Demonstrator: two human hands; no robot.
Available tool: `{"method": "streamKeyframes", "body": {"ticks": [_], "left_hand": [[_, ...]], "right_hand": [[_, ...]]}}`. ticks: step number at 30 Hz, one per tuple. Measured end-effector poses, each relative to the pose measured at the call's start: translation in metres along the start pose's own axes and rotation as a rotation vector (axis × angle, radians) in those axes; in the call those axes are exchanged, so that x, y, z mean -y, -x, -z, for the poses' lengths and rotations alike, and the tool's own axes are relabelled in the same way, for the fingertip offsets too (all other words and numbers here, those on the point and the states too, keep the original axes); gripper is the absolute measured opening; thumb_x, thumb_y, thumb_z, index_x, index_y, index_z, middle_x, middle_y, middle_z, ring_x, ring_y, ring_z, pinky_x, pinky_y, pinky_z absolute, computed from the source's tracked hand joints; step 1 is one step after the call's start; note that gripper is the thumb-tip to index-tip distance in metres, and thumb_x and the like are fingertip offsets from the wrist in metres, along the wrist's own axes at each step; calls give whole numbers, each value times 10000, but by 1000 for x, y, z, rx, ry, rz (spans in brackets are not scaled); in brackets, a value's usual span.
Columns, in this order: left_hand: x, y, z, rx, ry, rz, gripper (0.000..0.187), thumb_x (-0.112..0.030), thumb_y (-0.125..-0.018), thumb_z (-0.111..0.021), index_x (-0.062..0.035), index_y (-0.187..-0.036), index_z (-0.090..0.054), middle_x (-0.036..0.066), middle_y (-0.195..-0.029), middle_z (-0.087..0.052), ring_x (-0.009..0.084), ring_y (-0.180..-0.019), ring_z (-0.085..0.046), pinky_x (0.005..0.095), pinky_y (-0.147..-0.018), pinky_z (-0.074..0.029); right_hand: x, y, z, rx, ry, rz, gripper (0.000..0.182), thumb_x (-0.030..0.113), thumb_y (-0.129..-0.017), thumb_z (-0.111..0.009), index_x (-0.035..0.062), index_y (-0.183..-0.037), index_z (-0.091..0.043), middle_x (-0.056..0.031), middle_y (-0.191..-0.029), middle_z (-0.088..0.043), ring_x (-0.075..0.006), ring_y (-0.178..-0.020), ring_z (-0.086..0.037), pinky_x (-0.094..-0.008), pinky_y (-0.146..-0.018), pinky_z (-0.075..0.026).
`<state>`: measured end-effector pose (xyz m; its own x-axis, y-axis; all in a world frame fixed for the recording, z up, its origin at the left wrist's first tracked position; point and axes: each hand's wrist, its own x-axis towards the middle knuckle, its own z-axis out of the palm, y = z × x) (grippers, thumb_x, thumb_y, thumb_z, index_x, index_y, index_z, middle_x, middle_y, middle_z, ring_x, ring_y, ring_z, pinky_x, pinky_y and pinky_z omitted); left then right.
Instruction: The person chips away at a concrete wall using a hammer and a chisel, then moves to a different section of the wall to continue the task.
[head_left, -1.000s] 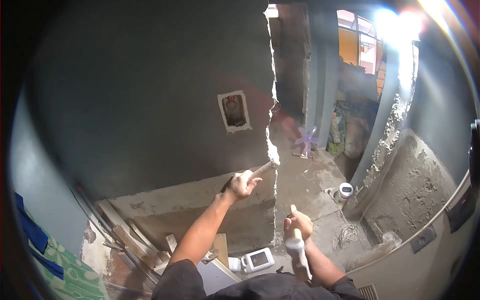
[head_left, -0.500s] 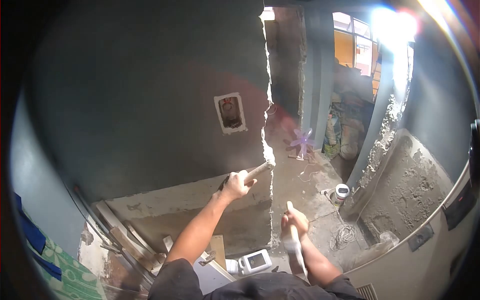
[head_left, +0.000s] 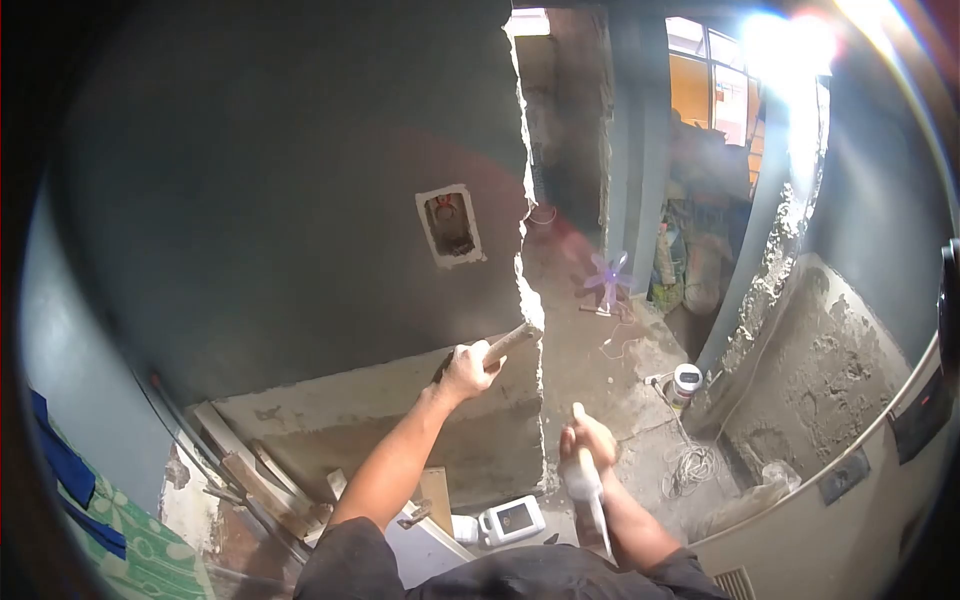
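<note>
Fingers wrapped, my left hand (head_left: 466, 373) holds a long, narrow grey-brown tool (head_left: 512, 344). The tool's far end is right at the rough, broken plaster edge (head_left: 528, 300) of the dark grey wall (head_left: 300, 200). Lower and to the right, my right hand (head_left: 592, 440) is closed round a tool with a pale handle (head_left: 579, 412). A whitish, blade-like part (head_left: 590, 500) of it points back toward my body; I cannot tell its exact kind.
A framed recess (head_left: 449, 226) is cut into the wall. Around the floor are a white jug-like container (head_left: 512, 522), wooden boards (head_left: 262, 488), a coiled cable (head_left: 690, 470), a round white-topped device (head_left: 686, 380) and a purple fan-like object (head_left: 610, 278). Patterned green cloth (head_left: 130, 535) hangs lower left.
The view has shifted slightly, with the wall edge and recess now a little farther left. The right-hand tool has turned, its whitish part looking narrower. Both grips stay the same.
</note>
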<state>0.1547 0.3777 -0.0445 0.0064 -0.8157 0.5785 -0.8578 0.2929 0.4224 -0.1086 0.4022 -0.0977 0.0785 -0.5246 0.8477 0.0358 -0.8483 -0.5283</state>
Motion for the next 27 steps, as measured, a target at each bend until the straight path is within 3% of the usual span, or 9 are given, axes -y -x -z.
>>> {"method": "streamKeyframes", "body": {"ticks": [3,7,11,14,17,18,19,21,27], "left_hand": [[0,1,-2,-8,-35,25,271,-226,-856,-731,12,-808,-611,244,-719,-647,445,-705,-664,451,-615,-528],[-1,1,-2,-10,-9,44,253,-209,-855,-720,11,-802,-605,243,-710,-638,453,-694,-650,455,-605,-520],[-10,1,-1,-46,0,28,252,-202,-858,-721,6,-778,-604,234,-695,-640,417,-655,-661,443,-598,-515],[-4,0,-3,-39,7,19,246,-198,-856,-721,4,-779,-605,226,-698,-648,411,-650,-663,443,-610,-520],[1,3,-4,-24,-58,65,223,-182,-845,-715,1,-784,-604,227,-698,-646,426,-654,-656,451,-613,-519],[3,4,-6,3,-128,119,210,-175,-839,-710,0,-788,-604,228,-698,-643,434,-657,-652,456,-614,-518],[7,3,-6,1,-132,113,210,-175,-839,-710,0,-788,-604,228,-698,-643,434,-657,-652,456,-614,-518],[16,2,-9,-44,-67,-23,198,-170,-832,-700,-3,-794,-603,230,-696,-637,448,-665,-644,462,-614,-516],[-1,0,-2,-62,-14,-3,272,-219,-857,-715,-6,-747,-587,216,-660,-615,406,-612,-637,436,-583,-504]], "right_hand": [[-78,29,-7,287,274,-383,161,51,-676,-657,44,-753,-515,-212,-678,-594,-424,-649,-611,-461,-605,-506],[-29,38,6,287,134,-248,213,72,-759,-764,33,-746,-556,-161,-638,-589,-355,-586,-622,-385,-562,-487],[11,-2,10,88,52,270,246,-14,-771,-704,106,-668,-516,-46,-589,-493,-227,-507,-545,-351,-465,-389],[6,-12,-2,-70,-76,275,269,-49,-734,-689,107,-661,-483,-61,-570,-496,-255,-463,-506,-358,-462,-401],[-73,12,-10,264,207,-247,114,13,-754,-616,43,-738,-507,-199,-606,-551,-406,-546,-580,-413,-527,-477],[-66,15,-6,278,171,-502,37,-18,-774,-555,0,-801,-537,-153,-634,-573,-279,-553,-582,-342,-563,-491],[-62,20,-4,272,169,-497,37,-18,-774,-555,0,-801,-537,-153,-634,-573,-279,-553,-582,-342,-563,-491],[-57,34,4,186,190,-388,118,52,-748,-623,34,-786,-513,-232,-664,-569,-457,-645,-601,-422,-569,-493],[-18,42,8,101,-19,-164,277,28,-787,-752,90,-655,-516,-101,-580,-491,-283,-469,-474,-388,-490,-397]]}}
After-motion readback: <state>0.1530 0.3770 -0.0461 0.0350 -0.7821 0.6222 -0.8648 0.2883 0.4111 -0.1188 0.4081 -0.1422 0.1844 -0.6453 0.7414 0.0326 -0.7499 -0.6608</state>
